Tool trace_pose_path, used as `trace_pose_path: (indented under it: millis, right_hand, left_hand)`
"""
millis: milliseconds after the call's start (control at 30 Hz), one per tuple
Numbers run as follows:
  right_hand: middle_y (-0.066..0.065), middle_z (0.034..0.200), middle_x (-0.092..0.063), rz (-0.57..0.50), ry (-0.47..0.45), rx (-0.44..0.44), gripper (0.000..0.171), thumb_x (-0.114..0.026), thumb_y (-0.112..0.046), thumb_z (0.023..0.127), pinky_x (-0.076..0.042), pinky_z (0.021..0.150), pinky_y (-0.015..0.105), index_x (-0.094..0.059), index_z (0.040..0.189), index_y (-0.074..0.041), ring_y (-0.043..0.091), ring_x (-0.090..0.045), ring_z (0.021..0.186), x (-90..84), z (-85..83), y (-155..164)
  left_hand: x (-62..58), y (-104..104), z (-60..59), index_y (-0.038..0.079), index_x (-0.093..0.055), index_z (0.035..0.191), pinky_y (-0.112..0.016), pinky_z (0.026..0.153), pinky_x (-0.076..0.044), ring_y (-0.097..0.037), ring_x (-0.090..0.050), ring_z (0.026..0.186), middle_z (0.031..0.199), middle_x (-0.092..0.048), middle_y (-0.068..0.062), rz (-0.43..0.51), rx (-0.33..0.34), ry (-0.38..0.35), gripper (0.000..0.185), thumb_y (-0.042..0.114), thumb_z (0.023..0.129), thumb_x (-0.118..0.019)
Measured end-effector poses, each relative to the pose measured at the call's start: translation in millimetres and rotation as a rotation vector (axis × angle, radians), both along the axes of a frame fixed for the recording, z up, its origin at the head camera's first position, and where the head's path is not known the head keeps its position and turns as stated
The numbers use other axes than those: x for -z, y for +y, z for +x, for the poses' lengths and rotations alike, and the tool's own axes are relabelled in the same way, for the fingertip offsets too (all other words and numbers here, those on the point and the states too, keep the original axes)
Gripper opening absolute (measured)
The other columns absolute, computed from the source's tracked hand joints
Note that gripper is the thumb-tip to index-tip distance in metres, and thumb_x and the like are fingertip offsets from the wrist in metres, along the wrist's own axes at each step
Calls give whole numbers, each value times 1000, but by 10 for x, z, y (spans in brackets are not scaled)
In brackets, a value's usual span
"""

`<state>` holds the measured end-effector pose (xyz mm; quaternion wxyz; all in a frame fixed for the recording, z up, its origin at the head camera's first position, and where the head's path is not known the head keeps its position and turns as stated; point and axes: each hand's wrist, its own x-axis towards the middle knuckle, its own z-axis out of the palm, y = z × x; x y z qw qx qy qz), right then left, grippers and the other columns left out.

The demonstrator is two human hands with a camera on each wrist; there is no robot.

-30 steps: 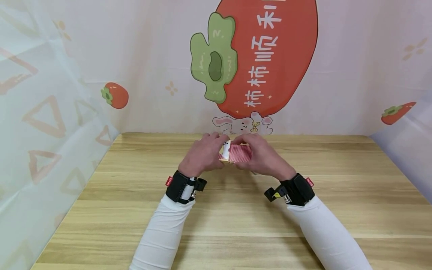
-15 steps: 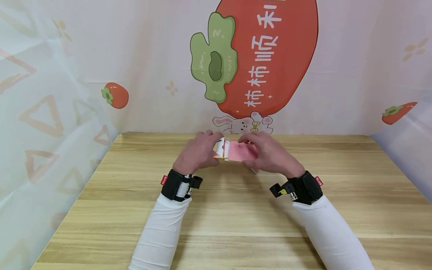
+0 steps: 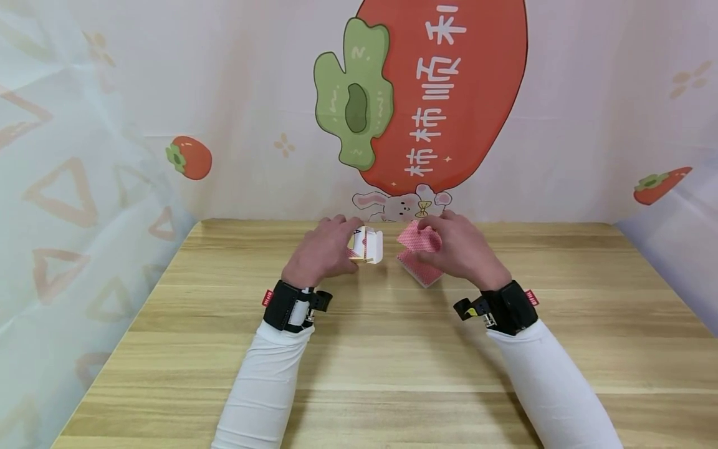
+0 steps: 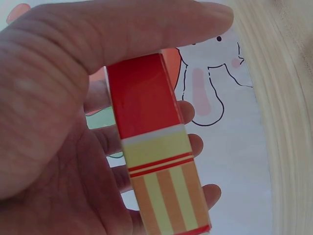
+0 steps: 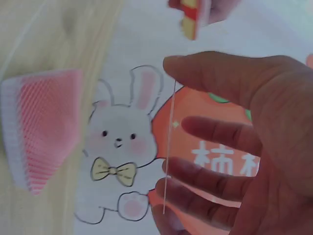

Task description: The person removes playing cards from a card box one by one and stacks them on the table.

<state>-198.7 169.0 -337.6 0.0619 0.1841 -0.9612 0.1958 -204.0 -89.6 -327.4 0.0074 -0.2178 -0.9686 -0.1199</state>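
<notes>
hands (image 3: pixel 392 252) parted, card (image 3: pixel 419 239) drawn from box (image 3: pixel 367 244)

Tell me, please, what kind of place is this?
Probably a small recording booth, not a home: a bare wooden table enclosed by printed cartoon backdrops, and black camera bands strapped on both wrists.

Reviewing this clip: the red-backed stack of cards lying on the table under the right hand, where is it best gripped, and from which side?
Best from above, I think, pinching the two long edges of the card stack. It lies flat on the wooden table, so only its edges offer purchase. The right hand already holds a single card just above it, while the left hand holds the card box.
</notes>
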Motion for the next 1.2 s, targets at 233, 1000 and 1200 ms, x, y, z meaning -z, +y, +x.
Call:
trace_pose_path:
  millis: [233,1000,1200]
  right_hand:
    - [12,97,-60,90,-33,80,54,-83,-32,82,-49,69,40,-65,126,-5,29,-55,88,149,-62,-59]
    - [11,92,-62,239,-39,110,52,-85,-42,78,-47,61,36,-74,117,-9,27,-55,81,339,-99,-161]
    - [11,93,-63,239,-42,111,50,-85,-43,78,-47,62,37,-74,113,-9,27,-56,81,363,-98,-164]
  left_hand:
    - [-8,0,3,12,-54,140,-44,77,-54,-29,-53,101,115,-59,-10,1,-3,-5,76,17,73,-89]
    - [-25,5,21,13,-52,142,-43,77,-53,-28,-52,99,115,-58,-9,21,4,-14,76,18,74,-88]
    - [-23,11,14,13,-52,142,-43,78,-53,-28,-52,100,115,-58,-9,18,-1,-18,77,19,74,-88]
